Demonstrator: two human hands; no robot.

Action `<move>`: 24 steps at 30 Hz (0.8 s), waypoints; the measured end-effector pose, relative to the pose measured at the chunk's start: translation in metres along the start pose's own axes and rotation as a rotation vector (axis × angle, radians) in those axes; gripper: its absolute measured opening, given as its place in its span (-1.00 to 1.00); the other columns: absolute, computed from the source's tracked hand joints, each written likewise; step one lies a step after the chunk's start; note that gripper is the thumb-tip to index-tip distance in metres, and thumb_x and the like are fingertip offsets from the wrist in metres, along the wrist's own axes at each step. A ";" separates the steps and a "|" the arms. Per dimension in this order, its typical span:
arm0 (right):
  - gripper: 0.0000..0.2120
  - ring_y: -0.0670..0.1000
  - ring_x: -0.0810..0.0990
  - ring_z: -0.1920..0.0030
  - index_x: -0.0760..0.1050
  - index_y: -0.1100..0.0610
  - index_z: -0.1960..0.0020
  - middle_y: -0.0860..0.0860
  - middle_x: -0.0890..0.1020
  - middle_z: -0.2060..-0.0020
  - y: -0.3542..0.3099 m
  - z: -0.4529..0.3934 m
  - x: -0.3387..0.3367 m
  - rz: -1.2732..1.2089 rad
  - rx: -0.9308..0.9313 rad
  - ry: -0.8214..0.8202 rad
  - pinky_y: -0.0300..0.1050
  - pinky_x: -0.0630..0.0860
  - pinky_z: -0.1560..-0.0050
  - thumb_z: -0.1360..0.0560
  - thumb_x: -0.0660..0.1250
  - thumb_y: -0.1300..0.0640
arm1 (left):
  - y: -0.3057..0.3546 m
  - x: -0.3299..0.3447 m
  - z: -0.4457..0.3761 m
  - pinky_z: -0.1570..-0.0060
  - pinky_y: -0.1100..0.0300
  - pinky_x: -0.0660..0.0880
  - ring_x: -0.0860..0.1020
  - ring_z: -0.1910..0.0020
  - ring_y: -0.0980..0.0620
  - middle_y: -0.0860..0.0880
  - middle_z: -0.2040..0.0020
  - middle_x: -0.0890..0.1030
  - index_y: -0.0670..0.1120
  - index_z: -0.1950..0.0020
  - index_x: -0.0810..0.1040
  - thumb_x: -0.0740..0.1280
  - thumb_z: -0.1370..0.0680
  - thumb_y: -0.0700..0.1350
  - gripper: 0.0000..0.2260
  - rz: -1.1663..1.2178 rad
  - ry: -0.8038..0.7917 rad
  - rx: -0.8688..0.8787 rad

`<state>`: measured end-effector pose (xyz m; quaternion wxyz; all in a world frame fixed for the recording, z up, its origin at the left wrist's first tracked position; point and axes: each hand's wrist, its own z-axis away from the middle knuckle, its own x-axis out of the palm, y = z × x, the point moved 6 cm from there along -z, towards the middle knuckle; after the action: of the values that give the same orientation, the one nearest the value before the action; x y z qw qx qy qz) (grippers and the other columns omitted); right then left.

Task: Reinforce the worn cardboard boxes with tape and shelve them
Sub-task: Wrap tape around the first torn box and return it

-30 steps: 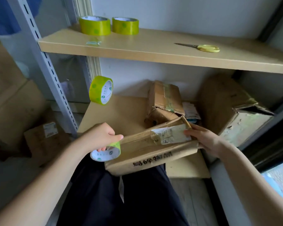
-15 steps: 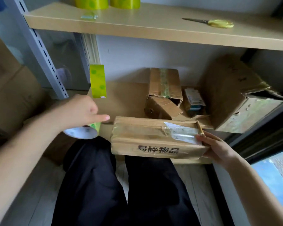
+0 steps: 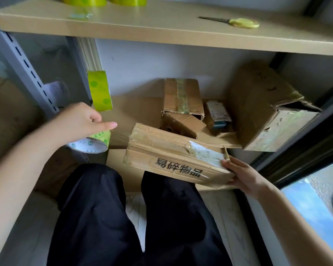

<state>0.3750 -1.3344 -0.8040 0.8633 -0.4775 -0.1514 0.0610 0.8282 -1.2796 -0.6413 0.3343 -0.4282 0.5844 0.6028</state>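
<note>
A flat worn cardboard box (image 3: 171,156) with black printed characters on its front and a taped label on top lies across my lap, in front of the lower shelf (image 3: 142,110). My right hand (image 3: 240,173) grips its right end. My left hand (image 3: 81,121) is to the left of the box and apart from it. It holds a roll of yellow-green tape (image 3: 93,144) beneath the palm, with the index finger pointing right. A second roll of tape (image 3: 100,91) hangs edge-on by the shelf upright, just above my left hand.
The upper shelf (image 3: 161,29) carries yellow-handled scissors (image 3: 238,23) and two more tape rolls (image 3: 85,0). The lower shelf holds a torn small box (image 3: 183,104), a small packet (image 3: 218,116) and a large worn box (image 3: 263,104). Grey rack upright (image 3: 27,70) and stacked boxes (image 3: 8,116) stand at left.
The box has turned so its printed side faces me and has shifted right. My left hand with the tape roll has drawn away from the box's left end.
</note>
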 end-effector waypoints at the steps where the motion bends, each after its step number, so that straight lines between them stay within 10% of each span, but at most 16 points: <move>1: -0.65 -0.04 0.67 0.17 0.62 0.03 -0.22 0.05 0.70 0.03 0.002 -0.001 -0.001 -0.001 0.000 -0.002 -0.07 0.65 0.25 -0.44 0.39 0.05 | 0.006 -0.005 0.002 0.38 0.16 0.15 0.18 0.55 0.08 0.04 0.55 0.15 -0.07 0.51 0.23 0.42 -0.41 0.31 -0.40 -0.005 0.003 0.009; 21: -0.59 0.09 0.66 0.02 0.54 0.01 -0.31 0.14 0.67 -0.11 0.008 -0.003 0.028 0.017 -0.004 -0.055 0.17 0.62 -0.04 -0.47 0.34 0.05 | 0.006 -0.038 0.006 0.39 0.20 0.18 0.18 0.57 0.08 0.04 0.58 0.16 -0.11 0.53 0.29 0.44 -0.40 0.29 -0.40 -0.025 0.037 -0.087; 24: -0.46 -0.04 0.57 -0.21 0.35 -0.01 -0.50 0.01 0.57 -0.32 -0.002 -0.003 0.030 0.187 -0.086 -0.034 -0.10 0.52 -0.24 -0.54 0.35 0.13 | -0.008 0.005 0.008 0.40 0.15 0.12 0.17 0.52 0.01 -0.01 0.55 0.14 -0.07 0.52 0.18 0.47 -0.46 0.18 -0.40 0.014 0.033 -0.157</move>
<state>0.4043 -1.3300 -0.7974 0.8300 -0.5249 -0.1231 0.1428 0.8326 -1.2719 -0.6497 0.2856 -0.4588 0.5438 0.6420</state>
